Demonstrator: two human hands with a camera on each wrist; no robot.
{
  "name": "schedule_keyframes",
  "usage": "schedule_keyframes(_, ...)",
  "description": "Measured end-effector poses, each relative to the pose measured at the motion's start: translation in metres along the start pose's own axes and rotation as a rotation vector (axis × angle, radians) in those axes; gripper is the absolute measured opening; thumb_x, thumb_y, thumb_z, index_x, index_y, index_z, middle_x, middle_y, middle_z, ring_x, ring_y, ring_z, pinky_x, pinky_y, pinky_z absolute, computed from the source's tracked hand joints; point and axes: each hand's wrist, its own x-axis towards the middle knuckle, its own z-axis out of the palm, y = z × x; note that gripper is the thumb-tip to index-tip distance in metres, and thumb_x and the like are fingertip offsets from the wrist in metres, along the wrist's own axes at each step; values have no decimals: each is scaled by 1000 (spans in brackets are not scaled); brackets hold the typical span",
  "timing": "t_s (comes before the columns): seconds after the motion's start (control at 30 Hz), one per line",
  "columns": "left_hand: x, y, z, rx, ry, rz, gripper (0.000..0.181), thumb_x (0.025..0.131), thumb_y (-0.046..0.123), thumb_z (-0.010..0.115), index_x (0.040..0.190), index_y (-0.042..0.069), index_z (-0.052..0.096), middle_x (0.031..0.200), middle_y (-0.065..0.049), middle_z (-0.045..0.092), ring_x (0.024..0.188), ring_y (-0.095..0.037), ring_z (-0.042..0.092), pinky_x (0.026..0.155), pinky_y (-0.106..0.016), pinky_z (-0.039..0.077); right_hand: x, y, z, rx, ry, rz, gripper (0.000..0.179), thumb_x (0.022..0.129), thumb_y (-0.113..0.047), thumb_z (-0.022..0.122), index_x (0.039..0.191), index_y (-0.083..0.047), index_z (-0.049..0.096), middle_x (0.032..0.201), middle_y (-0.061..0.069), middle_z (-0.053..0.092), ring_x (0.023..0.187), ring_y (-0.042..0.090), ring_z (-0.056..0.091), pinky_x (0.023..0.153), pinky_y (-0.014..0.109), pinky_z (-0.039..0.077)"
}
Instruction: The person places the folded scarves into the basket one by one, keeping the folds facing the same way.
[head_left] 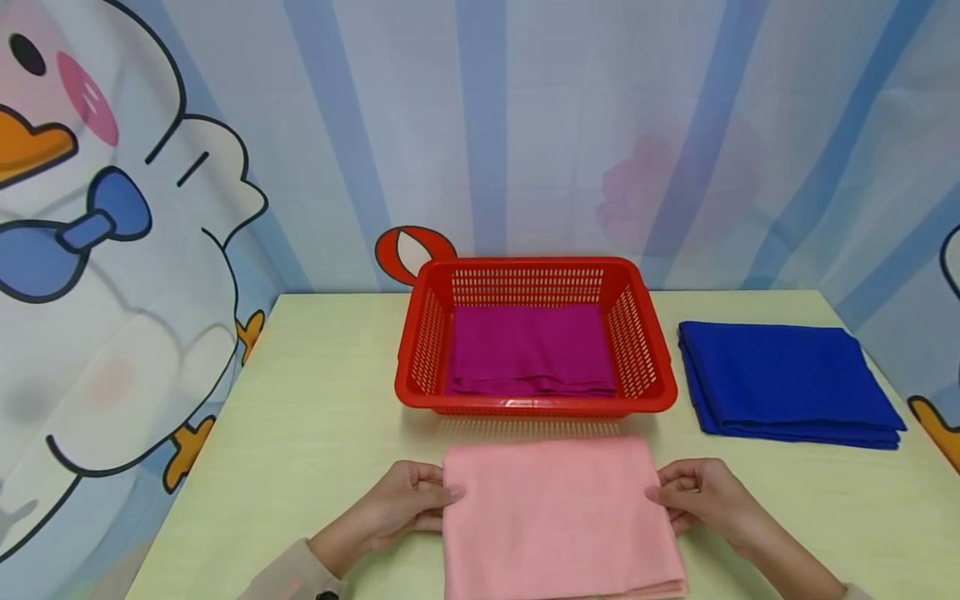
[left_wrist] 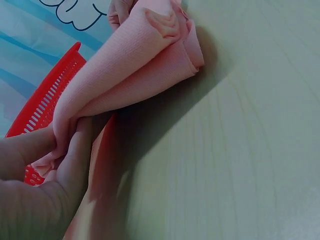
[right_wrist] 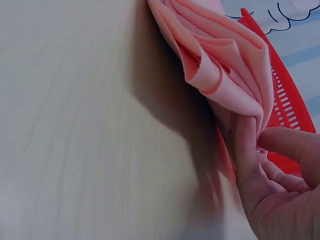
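Note:
A folded pink cloth (head_left: 558, 517) is held up off the table just in front of the red basket. My left hand (head_left: 405, 504) pinches its left edge, thumb on top and fingers beneath. On the opposite edge, my right hand (head_left: 708, 504) pinches it the same way. Both wrist views show the layers of the pink cloth (left_wrist: 125, 65) bunched between thumb and fingers, with a shadow below on the table. Inside the red plastic basket (head_left: 536, 403) lies a folded magenta cloth (head_left: 532, 350).
A folded blue cloth (head_left: 787, 383) lies on the table to the right of the basket. The pale wooden table (head_left: 315, 400) ends at the back against a curtain (head_left: 555, 125) printed with cartoon figures.

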Motion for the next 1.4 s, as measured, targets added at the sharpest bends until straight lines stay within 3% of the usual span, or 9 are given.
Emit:
schedule_keyframes(0.57, -6, 8, -1, -4, -12, 20, 23, 96, 0, 62, 112, -17, 60, 93, -16, 74, 87, -23, 72, 80, -42, 58, -6, -8, 0, 54, -35, -21, 25, 94, -6, 68, 105, 16, 62, 83, 10, 72, 65, 17, 70, 63, 35, 61)
schedule_keyframes(1.2, -16, 18, -1, -26, -56, 62, 20, 97, 0, 61, 111, -14, 60, 90, -8, 74, 87, -19, 71, 80, -38, 59, -13, -14, -3, 65, -57, -109, 21, 96, -1, 62, 106, 18, 61, 85, 6, 72, 67, 13, 68, 63, 32, 60)
schedule_keyframes(1.4, -18, 22, 0, -28, -58, 55, 18, 96, 1, 62, 109, -12, 61, 89, -7, 74, 87, -18, 71, 80, -37, 59, -17, -20, -2, 50, -33, -60, 24, 96, -7, 65, 107, 14, 63, 87, 8, 72, 67, 16, 68, 66, 34, 61)
